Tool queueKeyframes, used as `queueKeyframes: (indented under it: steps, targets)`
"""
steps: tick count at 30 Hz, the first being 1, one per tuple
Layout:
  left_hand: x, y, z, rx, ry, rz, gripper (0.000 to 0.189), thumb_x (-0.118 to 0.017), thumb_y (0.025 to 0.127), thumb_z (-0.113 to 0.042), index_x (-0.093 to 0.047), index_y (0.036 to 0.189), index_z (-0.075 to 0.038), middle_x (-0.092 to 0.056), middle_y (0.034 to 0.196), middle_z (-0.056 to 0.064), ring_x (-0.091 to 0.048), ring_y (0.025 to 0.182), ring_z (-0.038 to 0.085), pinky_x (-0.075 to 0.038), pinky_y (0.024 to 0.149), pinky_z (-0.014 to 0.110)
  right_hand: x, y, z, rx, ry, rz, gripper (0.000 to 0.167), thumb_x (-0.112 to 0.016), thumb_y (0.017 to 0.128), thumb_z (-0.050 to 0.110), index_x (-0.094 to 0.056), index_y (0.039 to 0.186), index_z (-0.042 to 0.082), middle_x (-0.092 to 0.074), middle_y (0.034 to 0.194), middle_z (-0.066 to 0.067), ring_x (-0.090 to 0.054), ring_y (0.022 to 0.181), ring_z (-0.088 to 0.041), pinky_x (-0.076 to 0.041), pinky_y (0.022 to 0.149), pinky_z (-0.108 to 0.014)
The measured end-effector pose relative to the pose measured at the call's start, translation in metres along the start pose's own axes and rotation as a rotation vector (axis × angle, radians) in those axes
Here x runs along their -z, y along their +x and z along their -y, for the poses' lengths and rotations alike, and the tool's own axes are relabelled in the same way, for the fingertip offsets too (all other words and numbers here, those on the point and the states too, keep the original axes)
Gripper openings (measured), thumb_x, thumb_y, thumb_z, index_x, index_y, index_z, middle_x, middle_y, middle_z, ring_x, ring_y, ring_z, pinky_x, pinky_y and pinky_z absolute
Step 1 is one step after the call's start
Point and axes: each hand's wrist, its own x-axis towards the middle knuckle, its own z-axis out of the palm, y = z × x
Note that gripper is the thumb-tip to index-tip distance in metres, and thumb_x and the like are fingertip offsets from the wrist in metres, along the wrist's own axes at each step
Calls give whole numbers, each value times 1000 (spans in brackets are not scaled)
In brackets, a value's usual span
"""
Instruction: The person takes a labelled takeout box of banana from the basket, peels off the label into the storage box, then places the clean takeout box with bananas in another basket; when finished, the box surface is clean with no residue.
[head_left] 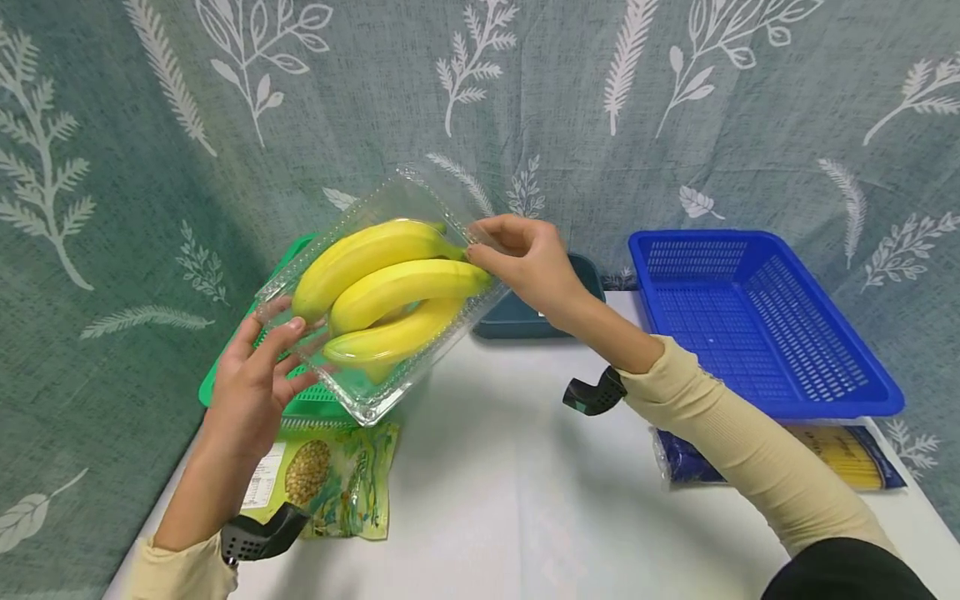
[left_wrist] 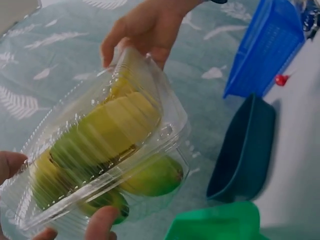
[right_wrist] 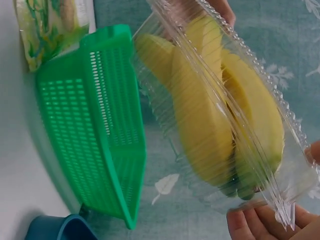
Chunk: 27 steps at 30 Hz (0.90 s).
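Observation:
A clear plastic clamshell container (head_left: 366,407) with several yellow bananas (head_left: 397,287) inside is held tilted above the table, in front of the curtain. My left hand (head_left: 255,371) grips its lower left end, thumb on the near face and fingers spread behind the plastic. At the upper right edge, my right hand (head_left: 532,262) pinches the plastic between thumb and fingers. The greenish banana ends show through the lid in the left wrist view. Ridged walls and a crimped rim of the container show in the right wrist view.
Behind the container stand a green basket (right_wrist: 65,105) and a dark teal bin (head_left: 517,321). A blue basket (head_left: 757,333) stands at the right, with a pasta packet (head_left: 847,457) before it. A green-yellow food bag (head_left: 337,483) lies front left on the white table (head_left: 487,500).

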Motion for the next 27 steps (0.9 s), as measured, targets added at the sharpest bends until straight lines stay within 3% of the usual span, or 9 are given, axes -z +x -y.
queueKeyframes:
  steps: [7, 14, 19, 23, 27]
  targets:
    - [12, 4, -1, 7, -102, -22, 46, -56, 103, -14, -36, 144, -14, -57, 128, 8, -64, 113, 20, -59, 83, 36, -15, 22, -4, 14, 62, -10, 41, -70, 92, 8, -62, 131, 1, -64, 131, -12, -60, 121, -17, -54, 93, -36]
    - [19, 9, -3, 21, -152, -75, 45, -59, 101, -13, -37, 141, -12, -56, 126, 9, -66, 107, 22, -59, 80, 36, -26, 42, -6, -89, -25, 8, 43, -72, 94, 20, -63, 136, 12, -68, 120, -9, -66, 102, -19, -58, 80, -36]
    - [27, 14, -6, 84, -242, -110, 35, -61, 100, -12, -45, 131, -12, -59, 118, 9, -66, 102, 23, -59, 82, 38, -38, 59, -7, -130, -72, 16, 45, -71, 95, 24, -61, 138, 13, -68, 116, -9, -68, 92, -19, -59, 75, -35]
    - [35, 16, -6, 140, -297, -156, 28, -64, 99, -12, -52, 124, -13, -59, 113, 8, -65, 98, 23, -59, 81, 38, -49, 70, -13, -119, -63, 14, 45, -70, 96, 24, -60, 138, 10, -67, 118, -11, -67, 96, -19, -59, 75, -33]
    - [44, 20, -6, 216, -326, -220, 37, -66, 97, -13, -50, 130, -18, -49, 123, 7, -58, 111, 25, -59, 82, 39, -59, 77, -21, -132, -32, 4, 43, -68, 97, 22, -60, 138, 9, -65, 122, -11, -65, 99, -20, -59, 77, -32]
